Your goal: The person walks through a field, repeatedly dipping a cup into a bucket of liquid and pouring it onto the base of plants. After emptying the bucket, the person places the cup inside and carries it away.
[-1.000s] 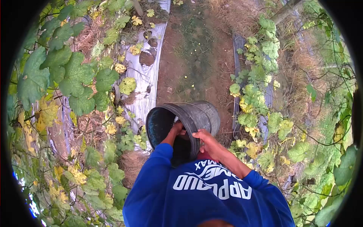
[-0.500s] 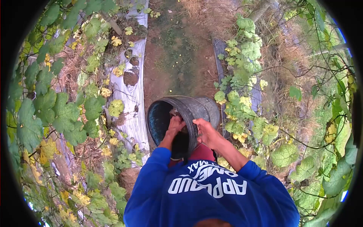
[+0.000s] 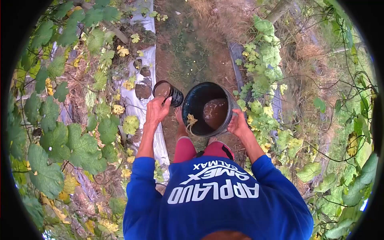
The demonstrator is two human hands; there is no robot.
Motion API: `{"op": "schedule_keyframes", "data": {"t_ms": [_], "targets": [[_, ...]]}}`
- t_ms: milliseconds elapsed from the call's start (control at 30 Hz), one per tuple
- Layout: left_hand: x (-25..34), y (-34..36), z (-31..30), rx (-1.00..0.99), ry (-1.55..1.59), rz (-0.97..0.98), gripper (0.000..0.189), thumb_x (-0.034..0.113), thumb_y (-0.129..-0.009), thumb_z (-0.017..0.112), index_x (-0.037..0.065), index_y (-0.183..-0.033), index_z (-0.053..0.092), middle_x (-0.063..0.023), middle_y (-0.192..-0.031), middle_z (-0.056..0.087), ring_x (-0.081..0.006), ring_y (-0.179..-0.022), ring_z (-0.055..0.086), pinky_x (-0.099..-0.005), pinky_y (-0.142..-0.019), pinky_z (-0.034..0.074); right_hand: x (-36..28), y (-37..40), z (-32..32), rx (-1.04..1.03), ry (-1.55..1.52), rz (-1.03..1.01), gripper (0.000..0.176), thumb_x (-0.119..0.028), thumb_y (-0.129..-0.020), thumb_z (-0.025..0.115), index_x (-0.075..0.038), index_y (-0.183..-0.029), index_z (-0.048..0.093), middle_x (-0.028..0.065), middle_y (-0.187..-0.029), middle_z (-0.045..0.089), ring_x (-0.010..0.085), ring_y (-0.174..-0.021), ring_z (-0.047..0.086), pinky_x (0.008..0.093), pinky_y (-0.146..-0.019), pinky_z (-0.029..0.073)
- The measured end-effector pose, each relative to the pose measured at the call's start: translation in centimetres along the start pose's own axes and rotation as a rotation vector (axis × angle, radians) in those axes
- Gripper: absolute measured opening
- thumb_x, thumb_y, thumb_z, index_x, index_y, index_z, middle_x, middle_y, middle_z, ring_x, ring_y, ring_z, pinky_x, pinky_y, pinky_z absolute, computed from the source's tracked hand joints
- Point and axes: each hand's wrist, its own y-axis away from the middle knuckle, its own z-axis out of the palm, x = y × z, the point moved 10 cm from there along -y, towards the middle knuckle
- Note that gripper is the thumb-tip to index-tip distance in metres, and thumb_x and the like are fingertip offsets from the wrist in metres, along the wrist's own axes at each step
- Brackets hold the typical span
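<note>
Drawn out of the bucket point(image 3: 198, 100) since the earlier frame, now clasping a cup point(image 3: 177, 96) of brown liquid point(image 3: 162, 90) in the left hand point(image 3: 157, 110) just beside it, and holding the bucket, turned mouth-up with more liquid inside, by its side in the right hand point(image 3: 238, 124).

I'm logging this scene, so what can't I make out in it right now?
In the head view:
Floor of the bucket: hidden by brown contents.
Bottom of the small container: covered by what fills it.
Right foot: hidden behind the bucket.
Far-left leaves: partly cut off by the view's edge.
</note>
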Motion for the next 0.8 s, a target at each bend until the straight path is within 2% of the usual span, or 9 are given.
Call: {"op": "schedule_keyframes", "data": {"t_ms": [100,233,367,467,533,600,700,767,800], "targets": [[-4.1,-4.0,-5.0,0.008,-0.041,0.017,0.031,0.027,-0.088,0.065,-0.003,-0.080,0.063,-0.0230,-0.078,0.062,-0.0421,-0.074,0.061,-0.0467,-0.066,0.047,1.0,-4.3,-4.3,0.037,-0.193,-0.009,0.051,-0.058,-0.075,0.057,-0.009,-0.088,0.061,0.0017,-0.069,0.056,0.0175,-0.058,0.049,0.0300,-0.055,0.041],[-11.5,-9.3,-10.9,0.034,-0.059,-0.039,0.030,0.027,-0.086,0.065,-0.001,-0.076,0.062,-0.0230,-0.077,0.062,-0.0439,-0.074,0.060,-0.0474,-0.066,0.047,1.6,-3.3,-6.3,0.174,-0.364,0.013,0.056,-0.059,-0.077,0.056,-0.004,-0.089,0.060,0.0068,-0.078,0.060,0.0220,-0.066,0.054,0.0323,-0.054,0.046],[-18.8,-14.7,-13.2,-0.024,-0.160,-0.038,0.031,0.029,-0.086,0.063,-0.001,-0.077,0.063,-0.0241,-0.079,0.063,-0.0454,-0.076,0.061,-0.0499,-0.067,0.048,2.5,-2.8,-7.4,0.323,-0.489,0.020,0.059,-0.058,-0.076,0.056,-0.004,-0.097,0.056,0.0076,-0.085,0.058,0.0233,-0.069,0.053,0.0325,-0.055,0.046],[-25.7,-17.9,-13.1,-0.194,-0.196,-0.243,0.040,0.041,-0.086,0.059,0.002,-0.087,0.069,-0.0265,-0.089,0.066,-0.0449,-0.086,0.063,-0.0504,-0.078,0.049,2.8,-1.4,-8.5,0.441,-0.598,0.021,0.062,-0.058,-0.075,0.057,-0.004,-0.105,0.053,0.0089,-0.092,0.056,0.0244,-0.071,0.052,0.0324,-0.057,0.045],[-28.2,-20.2,-13.4,-0.220,-0.233,-0.221,0.040,0.042,-0.086,0.058,0.004,-0.091,0.071,-0.0263,-0.090,0.066,-0.0444,-0.088,0.063,-0.0501,-0.081,0.049,3.7,-0.2,-10.0,0.512,-0.683,0.027,0.065,-0.057,-0.074,0.058,-0.002,-0.108,0.051,0.0108,-0.094,0.055,0.0258,-0.072,0.051,0.0326,-0.057,0.045],[-32.3,-22.1,-13.0,-0.252,-0.219,-0.263,0.043,0.046,-0.084,0.057,0.008,-0.097,0.072,-0.0247,-0.096,0.067,-0.0430,-0.094,0.063,-0.0489,-0.087,0.049,5.0,0.5,-11.4,0.521,-0.822,0.010,0.078,-0.061,-0.075,0.055,0.004,-0.116,0.038,0.0224,-0.105,0.050,0.0277,-0.075,0.051,0.0371,-0.059,0.048],[-32.8,-24.2,-13.7,-0.292,-0.229,-0.215,0.048,0.049,-0.083,0.056,0.007,-0.098,0.072,-0.0247,-0.100,0.067,-0.0429,-0.098,0.062,-0.0480,-0.089,0.049,7.2,1.4,-14.4,0.617,-0.851,-0.095,0.082,-0.061,-0.076,0.054,0.006,-0.121,0.034,0.0243,-0.105,0.049,0.0275,-0.078,0.050,0.0370,-0.062,0.047],[-36.5,-25.1,-12.3,-0.371,-0.260,-0.219,0.052,0.052,-0.083,0.054,0.005,-0.098,0.072,-0.0249,-0.101,0.067,-0.0424,-0.099,0.062,-0.0478,-0.090,0.049,8.1,1.3,-14.4,0.568,-0.909,-0.128,0.085,-0.060,-0.077,0.054,0.007,-0.125,0.031,0.0256,-0.111,0.047,0.0280,-0.082,0.050,0.0358,-0.063,0.046],[-37.2,-25.6,-12.4,-0.337,-0.223,-0.206,0.053,0.053,-0.083,0.054,0.005,-0.098,0.071,-0.0248,-0.102,0.067,-0.0422,-0.099,0.063,-0.0477,-0.090,0.049,8.9,2.0,-13.5,0.625,-1.044,-0.101,0.070,-0.056,-0.078,0.053,-0.002,-0.121,0.040,0.0182,-0.110,0.049,0.0276,-0.086,0.049,0.0364,-0.064,0.045]]}}
